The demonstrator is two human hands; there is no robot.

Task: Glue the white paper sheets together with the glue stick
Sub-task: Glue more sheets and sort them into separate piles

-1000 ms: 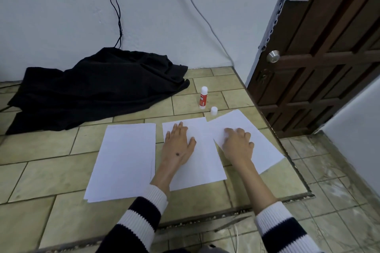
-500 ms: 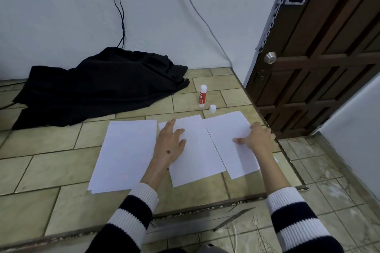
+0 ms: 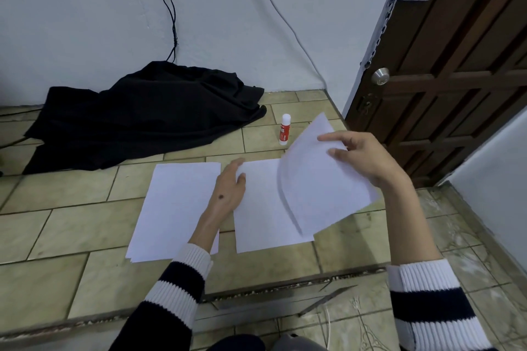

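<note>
Curling white sheet (image 3: 319, 185) pinched in right hand (image 3: 362, 159) grip; left hand (image 3: 229, 188) flat, fingers straight, on lying sheet (image 3: 262, 208).

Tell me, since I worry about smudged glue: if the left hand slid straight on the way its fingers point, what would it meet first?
Probably bare tile, then the glue stick. The left hand lies on the middle sheet; depth is uncertain.

Black cloth (image 3: 142, 117) heaped on tiled floor (image 3: 57, 236), upper left. Two cables (image 3: 168, 3) run down white wall (image 3: 85, 8). Brown wooden door (image 3: 456, 65) with round knob (image 3: 380, 76), upper right
</note>
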